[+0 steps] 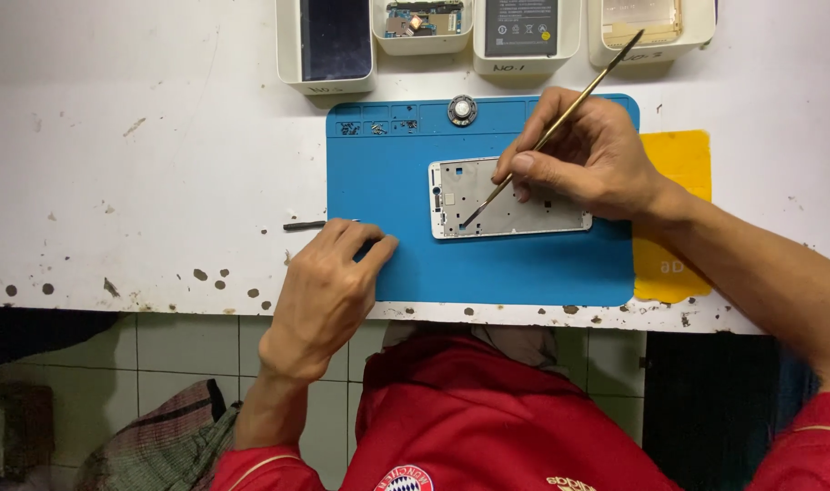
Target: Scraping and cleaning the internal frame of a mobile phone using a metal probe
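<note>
A thin metal tool is pinched in the right hand, its tip on the phone frame; the curled left hand is rested empty on the blue mat, stained white worktop beneath, tiled floor below

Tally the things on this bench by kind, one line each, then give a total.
White trays at the back edge: 4
Blue work mat: 1
Yellow sheet: 1
Phone frame: 1
Thin metal tool held in the right hand: 1
Round part on the mat: 1
Dark stick by the left hand: 1
Total: 10
</note>
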